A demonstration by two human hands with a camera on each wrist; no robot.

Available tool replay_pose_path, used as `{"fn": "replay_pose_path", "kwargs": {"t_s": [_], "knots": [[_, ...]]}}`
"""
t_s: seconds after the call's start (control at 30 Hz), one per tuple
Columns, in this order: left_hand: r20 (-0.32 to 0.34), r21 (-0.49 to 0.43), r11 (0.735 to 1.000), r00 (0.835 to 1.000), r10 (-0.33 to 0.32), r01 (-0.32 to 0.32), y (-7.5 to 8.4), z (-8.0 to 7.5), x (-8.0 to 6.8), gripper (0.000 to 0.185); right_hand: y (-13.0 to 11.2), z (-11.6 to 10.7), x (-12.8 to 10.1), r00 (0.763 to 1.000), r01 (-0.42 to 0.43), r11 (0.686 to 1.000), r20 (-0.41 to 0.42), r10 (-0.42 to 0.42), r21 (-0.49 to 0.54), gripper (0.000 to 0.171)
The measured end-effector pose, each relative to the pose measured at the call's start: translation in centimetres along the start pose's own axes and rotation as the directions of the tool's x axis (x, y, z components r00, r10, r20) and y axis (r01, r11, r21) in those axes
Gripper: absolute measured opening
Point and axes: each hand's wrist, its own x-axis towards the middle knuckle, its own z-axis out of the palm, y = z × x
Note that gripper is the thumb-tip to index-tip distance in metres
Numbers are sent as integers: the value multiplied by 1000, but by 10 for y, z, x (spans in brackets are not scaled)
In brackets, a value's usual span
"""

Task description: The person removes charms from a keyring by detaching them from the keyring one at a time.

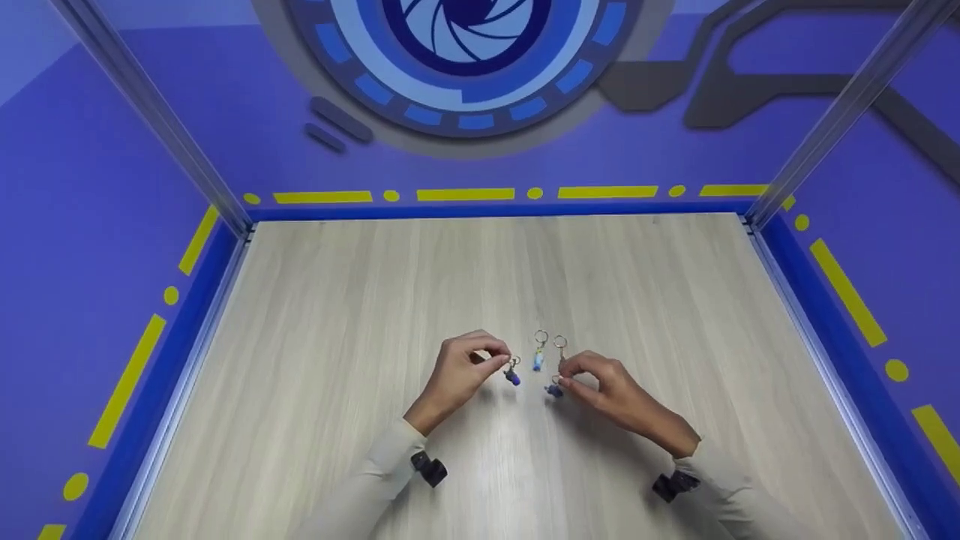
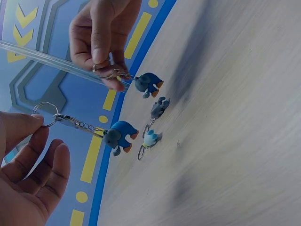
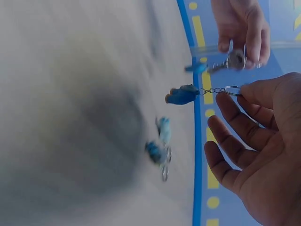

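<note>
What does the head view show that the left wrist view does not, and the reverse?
Only the head view shows the black wrist cameras and pale sleeves. Only the left wrist view shows yellow chevrons and orange feet on the held keychains. Both share the left hand and the right hand, each holding a keychain, and two more keychains on the table.
</note>
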Motion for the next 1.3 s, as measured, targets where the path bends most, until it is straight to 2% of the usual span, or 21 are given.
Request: {"fn": "replay_pose_path", "kwargs": {"t_s": [0.23, 0.5, 0.83, 1.03, 1.3], "knots": [[-4, -6, 1000, 1000, -3, 3, 0, -2, -1, 4, 11, -21, -16, 997, -69, 995, -34, 67, -69, 9], [-12, -10, 1000, 1000, 14, -14, 0, -1, -2, 4, 27, -37, -22, 989, -142, 986, 14, 144, -82, 6], [-10, -6, 1000, 1000, 7, -7, 1, 0, -1, 6, 56, -42, -10, 973, -226, 969, 24, 229, -95, 6], [-2, -6, 1000, 1000, 5, -5, 0, -2, -2, 3, 75, -38, 3, 969, -243, 958, -6, 245, -150, 8], [-4, 6, 1000, 1000, 16, -16, 0, -4, -3, 7, 90, -37, 17, 954, -292, 934, 6, 300, -207, 10]]}}
